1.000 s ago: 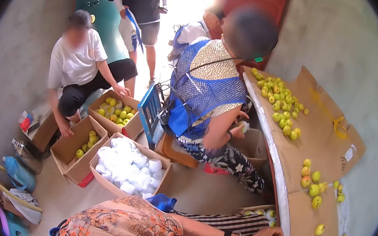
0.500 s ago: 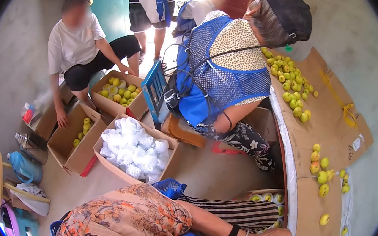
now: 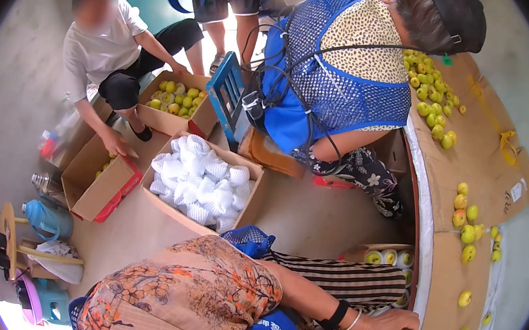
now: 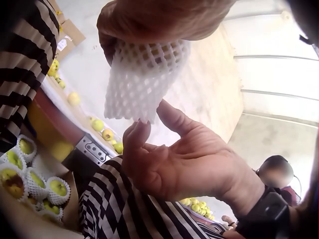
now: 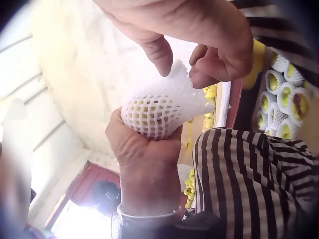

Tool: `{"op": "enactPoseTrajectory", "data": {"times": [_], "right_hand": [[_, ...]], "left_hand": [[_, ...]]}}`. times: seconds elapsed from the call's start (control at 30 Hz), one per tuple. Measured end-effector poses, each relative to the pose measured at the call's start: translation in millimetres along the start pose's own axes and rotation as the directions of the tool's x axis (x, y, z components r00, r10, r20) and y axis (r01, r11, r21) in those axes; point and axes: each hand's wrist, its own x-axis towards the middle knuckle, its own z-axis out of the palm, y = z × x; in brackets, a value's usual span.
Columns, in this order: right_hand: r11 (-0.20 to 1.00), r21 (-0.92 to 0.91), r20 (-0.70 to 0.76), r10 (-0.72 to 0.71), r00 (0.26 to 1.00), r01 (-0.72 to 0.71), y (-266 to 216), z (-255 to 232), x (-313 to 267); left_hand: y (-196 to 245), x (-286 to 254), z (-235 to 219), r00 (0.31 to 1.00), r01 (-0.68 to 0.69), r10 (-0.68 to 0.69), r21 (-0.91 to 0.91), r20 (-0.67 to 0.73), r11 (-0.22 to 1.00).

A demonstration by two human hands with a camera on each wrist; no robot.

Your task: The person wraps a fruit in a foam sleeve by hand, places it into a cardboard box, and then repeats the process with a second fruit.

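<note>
My left hand (image 3: 392,328), with a bracelet and black strap, grips a yellow-green apple (image 5: 149,115) in a white foam net (image 4: 137,94). The net's mesh is stretched round the apple, and its loose end hangs past the fruit. My right hand (image 4: 184,162), also strapped in black, has thumb and curled fingertips at that loose end; in the right wrist view the same hand comes from above. In the head view it is mostly hidden below the left hand. Close by, a box holds several apples in foam nets (image 4: 32,181), beside my striped trousers (image 5: 224,169).
The cardboard-covered table (image 3: 453,275) bears loose apples along its length. A person in a blue mesh vest (image 3: 351,77) sits beside it. Behind me are a box of foam nets (image 3: 205,181), a box of apples (image 3: 181,99) and a seated person in white (image 3: 99,48). A flask (image 3: 46,219) stands left.
The head view has tilted down and shifted. My left hand keeps its hold on the netted apple. The person in white now grips a box that has tipped, mostly hiding its apples.
</note>
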Motion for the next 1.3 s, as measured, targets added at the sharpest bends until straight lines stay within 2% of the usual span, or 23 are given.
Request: {"op": "enactPoseTrajectory", "data": {"times": [0.03,0.07,0.1,0.13,0.17,0.2,0.3,0.33,0.4,0.43,0.47,0.57,0.6,0.73,0.83,0.87,0.97,1.03,1.1,1.17,1.2,1.23,1.3], "right_hand": [[0.998,0.015,0.022,0.057,0.998,-0.058,-1,-23,10],[0.993,0.033,0.046,0.114,0.992,-0.116,1,-22,10],[0.999,0.003,0.03,0.036,0.999,-0.036,2,-19,7],[0.999,-0.029,0.016,-0.043,0.999,0.043,11,29,-8],[0.991,-0.062,0.005,-0.121,0.993,0.121,15,54,-17],[0.988,-0.053,0.052,-0.143,0.988,0.146,13,45,-15],[0.986,-0.024,0.048,-0.161,0.986,0.162,2,25,-6],[0.977,-0.104,-0.064,-0.193,0.979,0.186,7,69,-20],[0.995,-0.07,0.017,-0.063,0.998,0.064,4,32,-8],[0.998,-0.056,0.059,-0.006,0.998,0.009,5,29,-12],[0.99,-0.142,-0.028,-0.019,0.999,0.015,6,34,-18],[0.998,-0.002,0.147,0.069,0.987,-0.07,8,-9,1],[0.997,-0.075,0.087,-0.022,0.996,0.029,14,6,-3],[0.996,0.021,-0.055,-0.08,0.995,0.082,15,11,7],[0.994,0.106,0.105,-0.048,0.993,0.037,17,5,10],[0.993,0.098,-0.016,-0.071,0.997,0.072,18,8,10],[0.989,0.14,0.043,-0.054,0.998,0.047,16,13,8],[0.989,0.013,0.048,-0.145,0.988,0.145,18,1,10],[0.919,-0.256,-0.133,-0.342,0.93,0.301,22,28,4],[0.889,-0.277,-0.136,-0.412,0.901,0.365,21,29,1],[0.887,-0.249,-0.125,-0.428,0.895,0.389,20,28,2],[0.894,-0.144,-0.133,-0.441,0.887,0.423,20,35,3],[0.935,-0.105,-0.205,-0.353,0.913,0.338,20,49,4]], "left_hand": [[1,1,-1,1.0,-0.009,0.009,0.007,-0.01,1.0],[-1,1,0,1.0,-0.018,0.018,0.016,-0.017,1.0],[-2,1,0,0.999,-0.018,0.019,0.014,-0.026,1.0],[-3,2,1,0.999,-0.018,0.019,0.012,-0.034,1.0],[-4,2,1,0.999,-0.018,0.018,0.01,-0.041,1.0],[-6,2,2,0.999,-0.008,0.009,0.012,-0.041,1.0],[-10,4,4,0.999,0.013,-0.013,0.002,-0.029,1.0],[-12,4,6,1.0,0.018,-0.018,-0.006,-0.023,1.0],[-15,3,8,0.999,0.027,-0.028,-0.012,-0.019,1.0],[-12,1,8,0.999,0.029,-0.029,-0.016,-0.017,0.999],[-11,0,9,0.999,0.033,-0.033,-0.02,-0.013,0.999],[-21,0,11,0.999,0.049,-0.049,-0.028,-0.01,0.998],[-23,1,11,0.999,0.047,-0.047,-0.008,-0.012,0.999],[-34,0,16,0.999,0.047,-0.047,0.018,-0.011,0.999],[-34,-3,16,0.994,0.106,-0.106,0.024,0.035,0.994],[-35,-3,17,0.994,0.105,-0.105,0.014,0.032,0.994],[-36,-1,14,0.995,0.096,-0.096,-0.006,0.007,0.995],[-36,1,13,0.996,0.091,-0.091,-0.053,-0.003,0.994],[-45,0,13,0.982,0.185,-0.186,-0.185,0.011,0.965],[-57,-3,14,0.954,0.299,-0.298,-0.194,0.034,0.934],[-55,-1,11,0.952,0.307,-0.302,-0.185,0.057,0.934],[-53,1,8,0.951,0.31,-0.302,-0.166,0.071,0.936],[-56,2,9,0.939,0.343,-0.338,-0.191,0.061,0.92]]}}
